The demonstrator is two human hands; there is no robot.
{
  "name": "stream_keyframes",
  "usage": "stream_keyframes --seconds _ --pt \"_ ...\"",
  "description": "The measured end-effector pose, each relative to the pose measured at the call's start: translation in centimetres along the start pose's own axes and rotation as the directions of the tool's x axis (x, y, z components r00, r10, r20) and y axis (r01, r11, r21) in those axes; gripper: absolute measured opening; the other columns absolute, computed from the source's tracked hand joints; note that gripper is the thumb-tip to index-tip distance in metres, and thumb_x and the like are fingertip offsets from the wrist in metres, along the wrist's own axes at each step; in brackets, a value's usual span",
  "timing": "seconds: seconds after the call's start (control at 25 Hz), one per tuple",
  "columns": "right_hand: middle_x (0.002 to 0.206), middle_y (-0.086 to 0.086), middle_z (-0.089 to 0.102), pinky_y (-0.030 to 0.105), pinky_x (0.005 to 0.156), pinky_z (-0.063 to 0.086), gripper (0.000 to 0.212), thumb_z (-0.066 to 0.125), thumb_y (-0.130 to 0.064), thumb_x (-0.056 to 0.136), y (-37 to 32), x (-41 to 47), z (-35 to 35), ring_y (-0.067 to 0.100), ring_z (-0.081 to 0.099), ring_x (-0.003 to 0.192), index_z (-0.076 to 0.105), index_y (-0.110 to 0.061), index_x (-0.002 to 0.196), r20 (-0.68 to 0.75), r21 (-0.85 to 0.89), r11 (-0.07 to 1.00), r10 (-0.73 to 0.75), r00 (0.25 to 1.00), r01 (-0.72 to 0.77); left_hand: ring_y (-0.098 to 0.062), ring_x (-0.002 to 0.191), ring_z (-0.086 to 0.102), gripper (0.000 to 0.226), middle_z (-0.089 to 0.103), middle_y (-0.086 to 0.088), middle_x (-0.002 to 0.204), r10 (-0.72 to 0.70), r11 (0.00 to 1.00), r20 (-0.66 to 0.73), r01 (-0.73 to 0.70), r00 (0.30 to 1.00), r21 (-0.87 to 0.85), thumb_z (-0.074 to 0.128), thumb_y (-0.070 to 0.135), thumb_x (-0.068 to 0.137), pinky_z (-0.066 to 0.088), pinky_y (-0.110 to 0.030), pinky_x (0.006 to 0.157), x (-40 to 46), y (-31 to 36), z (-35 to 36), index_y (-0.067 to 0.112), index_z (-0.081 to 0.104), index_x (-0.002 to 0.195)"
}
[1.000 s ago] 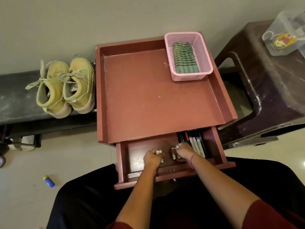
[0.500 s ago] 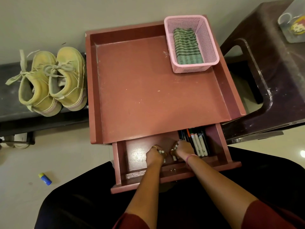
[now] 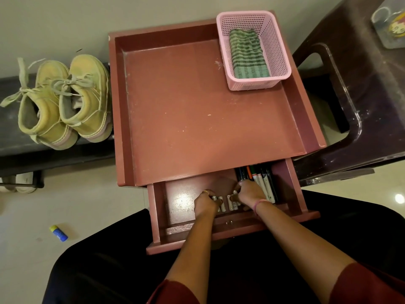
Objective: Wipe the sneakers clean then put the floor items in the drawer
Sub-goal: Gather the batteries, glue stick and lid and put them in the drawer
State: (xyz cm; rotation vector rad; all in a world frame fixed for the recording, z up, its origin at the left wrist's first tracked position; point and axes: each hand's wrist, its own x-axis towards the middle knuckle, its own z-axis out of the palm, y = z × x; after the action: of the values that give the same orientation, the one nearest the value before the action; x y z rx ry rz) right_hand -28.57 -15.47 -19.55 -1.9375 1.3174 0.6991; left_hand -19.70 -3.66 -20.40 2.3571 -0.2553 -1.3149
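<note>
Drawer pulled open at 6 o'clock of the cabinet. Left hand and right hand inside, fingers curled on small batteries (grip partly hidden). Markers at 3 o'clock. Sneakers on the bench at 9 o'clock; glue stick on the floor.

Small red table, dark bench, pale floor.
The table carries a pink basket at its far right corner. On the bench to its left stands a pair of yellow sneakers. A blue-and-yellow tube lies on the floor.
</note>
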Motion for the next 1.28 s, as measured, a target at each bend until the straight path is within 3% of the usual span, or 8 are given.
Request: stream_keyframes --seconds 0.36,0.52,0.68,0.84,0.96,1.08,1.16,1.28 --pt "0.107 0.012 0.066 0.04 0.08 0.057 0.038 0.04 0.003 0.088 0.5 0.1 -0.3 0.029 0.066 0.092 0.063 -0.014 0.114 -0.023 -0.033 0.999 -0.013 1.0 0.012 -0.024 0.106 0.063 0.03 0.068 -0.007 0.115 0.0 0.999 -0.042 0.002 0.999 0.034 0.054 0.0 0.087 0.045 -0.021 0.084 -0.2 -0.4 -0.1 0.015 0.07 0.107" --pt "0.11 0.011 0.068 0.034 0.086 0.054 0.035 0.045 0.0 0.089 0.7 0.0 -0.3 0.027 0.065 0.1 0.069 -0.015 0.109 -0.041 -0.093 0.996 -0.018 0.999 0.014 -0.021 0.109 0.062 0.034 0.067 -0.006 0.12 0.004 1.0 0.047 -0.003 0.999 -0.006 0.05 0.0 0.088 0.041 -0.014 0.082 -0.3 -0.6 0.0 0.015 0.07 0.112" --pt "0.113 0.012 0.068 0.033 0.089 0.053 0.037 0.046 0.002 0.089 1.0 0.0 -0.8 0.027 0.065 0.103 0.071 -0.016 0.11 -0.025 -0.077 0.997 -0.012 1.0 0.01 -0.021 0.108 0.063 0.027 0.069 -0.007 0.117 -0.033 0.997 0.131 0.042 0.991 -0.065 0.061 0.01 0.087 0.049 -0.023 0.093 -0.2 -0.7 0.1 0.015 0.069 0.112" --pt "0.11 0.011 0.068 0.035 0.086 0.056 0.032 0.053 0.005 0.086 1.3 -0.1 -1.2 0.026 0.067 0.094 0.073 -0.015 0.102 0.005 0.057 0.998 -0.004 1.0 0.004 -0.022 0.104 0.066 0.02 0.071 -0.007 0.11 -0.053 0.993 0.165 0.07 0.985 -0.098 0.065 0.013 0.085 0.052 -0.03 0.093 -0.2 -0.8 -0.2 0.014 0.07 0.105" --pt "0.1 0.007 0.067 0.034 0.074 0.059 0.03 0.053 0.005 0.086 1.3 -0.4 -1.7 0.022 0.067 0.08 0.073 -0.017 0.09 -0.039 0.183 0.983 0.023 0.999 -0.016 -0.023 0.101 0.066 0.02 0.071 -0.008 0.105 -0.035 0.995 0.164 0.049 0.986 -0.085 0.064 0.013 0.084 0.053 -0.029 0.088 -0.2 -0.9 -0.6 0.01 0.071 0.103" --pt "0.098 0.008 0.069 0.037 0.077 0.059 0.026 0.056 -0.003 0.088 1.4 -1.0 -2.3 0.023 0.069 0.084 0.068 -0.022 0.076 -0.045 0.244 0.97 0.035 0.998 -0.023 -0.025 0.101 0.066 0.022 0.072 -0.009 0.103 -0.026 0.996 0.18 0.04 0.983 -0.079 0.062 0.011 0.083 0.054 -0.031 0.09 -0.3 -1.1 -0.8 0.009 0.072 0.102" --pt "0.093 0.007 0.07 0.038 0.079 0.058 0.017 0.057 -0.011 0.09 1.7 -1.4 -2.9 0.024 0.069 0.084 0.071 -0.012 0.08 -0.061 0.26 0.965 0.036 0.998 -0.019 -0.026 0.104 0.065 0.024 0.072 -0.01 0.106 -0.002 0.997 0.193 0.017 0.981 -0.075 0.059 0.011 0.084 0.052 -0.028 0.09 -0.6 -1.2 -1.2 0.009 0.073 0.104" --pt "0.088 0.007 0.069 0.034 0.078 0.056 0.022 0.057 -0.016 0.09 2.2 -2.4 -3.5 0.025 0.066 0.08 0.068 0.001 0.081 -0.075 0.238 0.971 0.035 0.997 -0.016 -0.023 0.111 0.061 0.03 0.069 -0.005 0.114 0.041 0.996 0.157 -0.027 0.987 -0.088 0.054 0.009 0.087 0.047 -0.028 0.097 -1.5 -1.4 -2.0 0.009 0.07 0.112"
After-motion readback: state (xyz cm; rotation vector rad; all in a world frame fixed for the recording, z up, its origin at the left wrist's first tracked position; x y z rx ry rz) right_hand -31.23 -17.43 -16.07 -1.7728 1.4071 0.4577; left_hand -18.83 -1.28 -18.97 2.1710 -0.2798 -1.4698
